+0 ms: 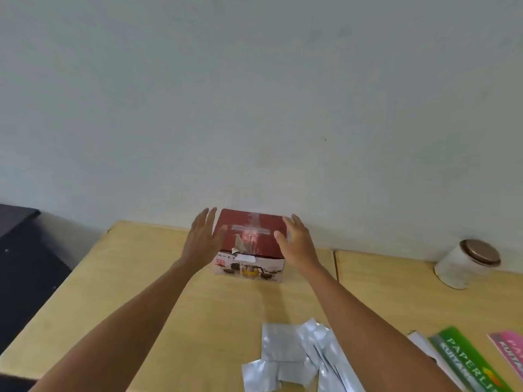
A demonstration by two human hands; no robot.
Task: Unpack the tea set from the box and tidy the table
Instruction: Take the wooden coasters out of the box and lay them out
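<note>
A dark red tea set box (250, 241), taped shut across its top and printed with teapots on its white front, stands near the far edge of the wooden table (135, 278), close to the wall. My left hand (202, 239) is spread open just left of the box, a little apart from its side. My right hand (297, 243) is open at the box's right side, fingers over the top corner; whether it touches the box I cannot tell. The box's contents are hidden.
Several silver foil sachets (285, 360) lie near the table's front. A green paper pack (469, 363) and a pink one (509, 352) lie at the right front. A white jar with a brown lid (464, 264) lies tilted at the right. A dark cabinet (22, 264) stands left.
</note>
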